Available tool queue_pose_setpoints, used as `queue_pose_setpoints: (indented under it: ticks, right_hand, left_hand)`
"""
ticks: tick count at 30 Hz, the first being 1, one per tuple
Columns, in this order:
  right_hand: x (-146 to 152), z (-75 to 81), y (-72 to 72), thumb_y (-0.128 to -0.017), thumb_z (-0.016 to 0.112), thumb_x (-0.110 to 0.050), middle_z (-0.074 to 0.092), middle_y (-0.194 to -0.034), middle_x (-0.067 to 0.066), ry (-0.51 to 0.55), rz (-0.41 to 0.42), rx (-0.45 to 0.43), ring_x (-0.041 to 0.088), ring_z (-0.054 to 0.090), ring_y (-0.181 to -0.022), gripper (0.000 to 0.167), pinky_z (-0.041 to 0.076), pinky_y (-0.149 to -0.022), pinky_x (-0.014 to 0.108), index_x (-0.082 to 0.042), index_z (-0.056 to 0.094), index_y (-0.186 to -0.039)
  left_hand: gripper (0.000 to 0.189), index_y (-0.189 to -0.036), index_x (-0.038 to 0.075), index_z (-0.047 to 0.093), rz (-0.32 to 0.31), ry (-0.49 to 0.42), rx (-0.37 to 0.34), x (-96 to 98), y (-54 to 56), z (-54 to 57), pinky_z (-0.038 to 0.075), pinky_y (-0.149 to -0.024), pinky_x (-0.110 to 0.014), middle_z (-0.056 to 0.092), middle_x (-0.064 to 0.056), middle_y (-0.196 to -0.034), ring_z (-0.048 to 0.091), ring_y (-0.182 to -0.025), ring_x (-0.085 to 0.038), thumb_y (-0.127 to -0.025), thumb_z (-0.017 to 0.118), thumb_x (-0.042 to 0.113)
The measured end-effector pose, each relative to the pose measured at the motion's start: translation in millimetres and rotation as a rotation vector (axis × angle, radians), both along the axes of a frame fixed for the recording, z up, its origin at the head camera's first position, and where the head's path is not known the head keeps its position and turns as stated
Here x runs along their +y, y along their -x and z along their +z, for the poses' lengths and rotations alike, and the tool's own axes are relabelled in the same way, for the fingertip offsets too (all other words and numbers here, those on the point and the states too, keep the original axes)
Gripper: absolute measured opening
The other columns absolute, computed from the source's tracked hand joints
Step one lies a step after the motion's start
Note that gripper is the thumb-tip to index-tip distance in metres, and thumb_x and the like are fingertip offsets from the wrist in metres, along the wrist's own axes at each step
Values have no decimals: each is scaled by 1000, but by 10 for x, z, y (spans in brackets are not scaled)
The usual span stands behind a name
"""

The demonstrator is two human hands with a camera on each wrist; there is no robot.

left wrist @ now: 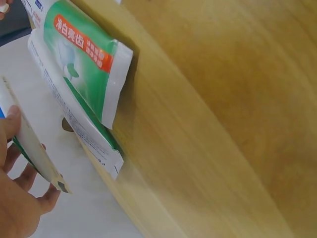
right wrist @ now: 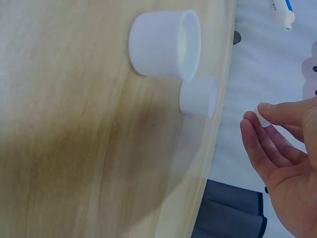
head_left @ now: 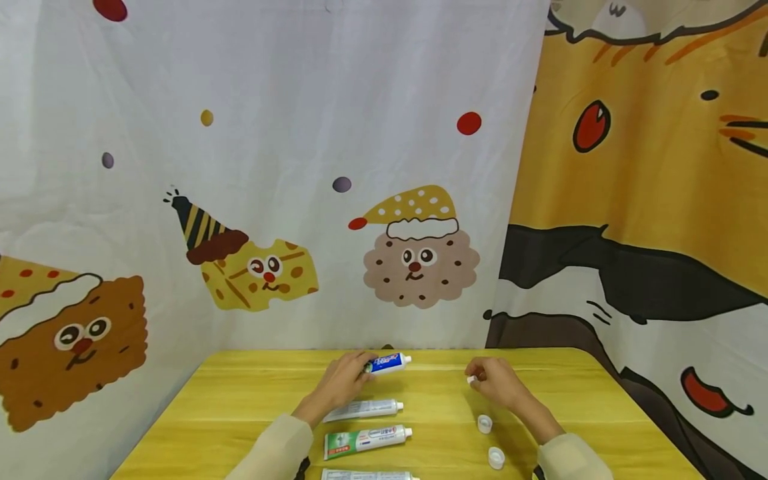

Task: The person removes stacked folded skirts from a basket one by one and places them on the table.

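My left hand (head_left: 347, 379) grips a blue and white toothpaste tube (head_left: 389, 363) above the far part of the table. Its bare white nozzle points right. In the left wrist view, thumb and fingers hold the tube (left wrist: 37, 148) from both sides. Over to the right, my right hand (head_left: 499, 382) pinches a small white cap (head_left: 471, 379) between thumb and fingers, apart from the tube. The right wrist view shows the pinched cap (right wrist: 263, 117) at the fingertips. Below the left hand lie a grey-white toothpaste tube (head_left: 366, 409) and a green and white toothpaste tube (head_left: 366, 440), both uncapped.
Another toothpaste tube (head_left: 366, 475) is cut off by the head view's bottom edge. Two white caps, one farther (head_left: 485, 424) and one nearer (head_left: 496, 457), sit on the yellow wooden table (head_left: 444, 440) below the right hand. A printed curtain (head_left: 300, 133) hangs behind the table.
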State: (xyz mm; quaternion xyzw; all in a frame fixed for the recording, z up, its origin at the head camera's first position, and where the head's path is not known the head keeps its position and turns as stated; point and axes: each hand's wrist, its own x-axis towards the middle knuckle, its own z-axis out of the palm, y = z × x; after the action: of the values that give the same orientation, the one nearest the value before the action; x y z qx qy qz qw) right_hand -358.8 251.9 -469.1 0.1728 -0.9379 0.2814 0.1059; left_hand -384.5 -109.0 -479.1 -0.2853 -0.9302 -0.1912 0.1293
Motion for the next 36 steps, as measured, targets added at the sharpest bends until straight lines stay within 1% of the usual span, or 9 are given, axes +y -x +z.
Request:
queue_pose_setpoints:
  ticks: [5, 7, 11, 14, 17, 20, 27, 32, 36]
  right_hand:
    - [-7, 22, -18, -92, 70, -1, 77, -96, 4, 1, 21, 22, 10, 69, -77, 16, 56, -65, 25, -6, 80, -103]
    - [-4, 24, -23, -94, 68, -1, 77, -92, 6, 23, 38, 11, 10, 68, -73, 15, 54, -62, 24, -2, 79, -105]
    - [3, 22, -43, -97, 67, -3, 75, -86, 11, 97, 61, -28, 14, 70, -69, 13, 53, -59, 21, 1, 75, -105]
    - [-9, 33, -68, -96, 69, -6, 75, -88, 11, 120, 61, -34, 14, 71, -71, 9, 55, -61, 21, -3, 74, -103]
    - [-37, 60, -93, -94, 73, -9, 75, -89, 4, 102, 35, -13, 10, 70, -75, 6, 55, -65, 21, -9, 74, -100]
    - [-73, 92, -120, -92, 76, -10, 74, -89, -3, 82, 17, 7, 7, 68, -78, 7, 55, -68, 22, -13, 75, -98]
    - [-146, 128, -188, -91, 76, -9, 74, -88, -4, 100, 22, 0, 3, 67, -76, 8, 55, -67, 20, -14, 74, -96]
    - [-178, 137, -243, -91, 76, -7, 73, -86, -4, 151, 29, -5, 3, 68, -76, 9, 56, -67, 20, -14, 73, -95]
    - [-210, 148, -286, -92, 73, -4, 75, -90, -1, 179, 43, -17, 6, 70, -79, 11, 57, -70, 18, -13, 74, -99]
  left_hand:
    - [43, -141, 12, 62, 0, -18, 1, 3, -42, 6, 54, -102, -52, 66, -8, -139, 63, -126, -31, -103, 64, 30]
    - [42, -141, 12, 61, -5, -20, 17, 8, -59, 6, 54, -102, -51, 65, -7, -139, 63, -125, -30, -103, 64, 31]
    - [41, -140, 11, 62, -21, -31, 42, 20, -101, -3, 55, -102, -48, 67, -6, -135, 65, -122, -27, -103, 64, 30]
    - [40, -139, 11, 63, -36, -54, 48, 27, -134, -15, 56, -100, -46, 69, -4, -130, 66, -117, -24, -103, 64, 29]
    - [40, -139, 10, 62, -46, -84, 48, 35, -168, -14, 57, -97, -45, 69, -3, -128, 66, -114, -23, -103, 64, 28]
    - [41, -141, 11, 61, -49, -110, 41, 39, -206, -3, 56, -97, -45, 69, -2, -129, 65, -115, -22, -103, 63, 28]
    - [42, -142, 11, 61, -31, -180, 0, 24, -277, 23, 55, -97, -45, 67, 0, -130, 64, -117, -20, -103, 64, 26]
    - [42, -142, 13, 61, -29, -173, 17, -3, -326, 37, 55, -98, -44, 67, 2, -130, 64, -117, -19, -103, 63, 29]
    - [42, -143, 16, 60, -26, -156, 49, -8, -385, 46, 55, -98, -44, 67, 3, -130, 63, -117, -17, -104, 61, 31]
